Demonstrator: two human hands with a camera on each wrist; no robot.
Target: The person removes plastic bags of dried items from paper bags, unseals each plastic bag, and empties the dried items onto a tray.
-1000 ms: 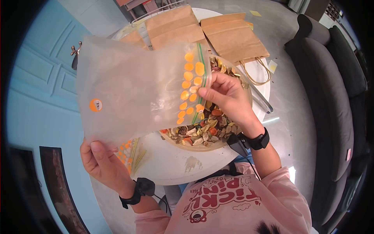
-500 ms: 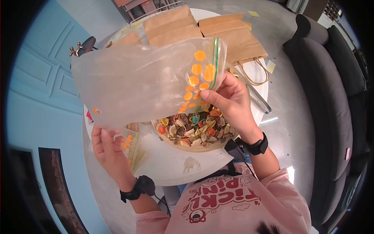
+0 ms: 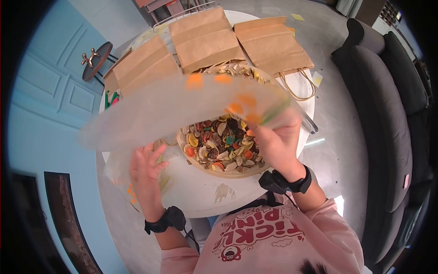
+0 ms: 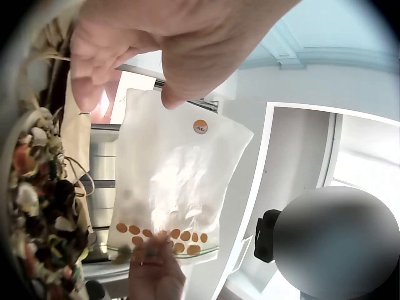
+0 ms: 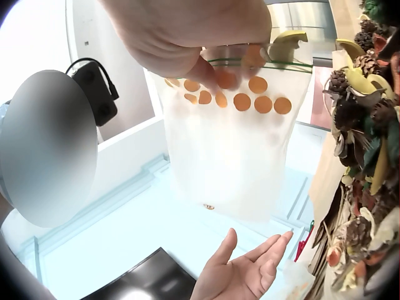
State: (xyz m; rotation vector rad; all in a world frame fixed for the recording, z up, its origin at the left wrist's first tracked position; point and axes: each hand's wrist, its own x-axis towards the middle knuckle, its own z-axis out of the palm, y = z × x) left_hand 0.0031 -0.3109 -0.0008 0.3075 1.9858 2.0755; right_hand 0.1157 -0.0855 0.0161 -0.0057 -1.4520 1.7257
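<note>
A frosted zip bag with orange dots and a green zip strip hangs, blurred, over the table. My right hand pinches it by the zip end, thumb over the dots, as the right wrist view also shows of the bag. Below its other end is my left hand, fingers spread and nothing held; in the right wrist view the left palm is turned up, apart from the bag. Beneath the right hand stands a round bowl full of potpourri with dried petals, slices and cones.
Three brown paper bags lie along the far side of the white round table. Another dotted plastic bag lies by the left hand. Metal tongs lie right of the bowl. A dark sofa stands at the right.
My left hand has let go of the bag's lower corner and moved right, its fingers opening. The bag has swung flatter and lower in the right hand, uncovering the left paper bag.
</note>
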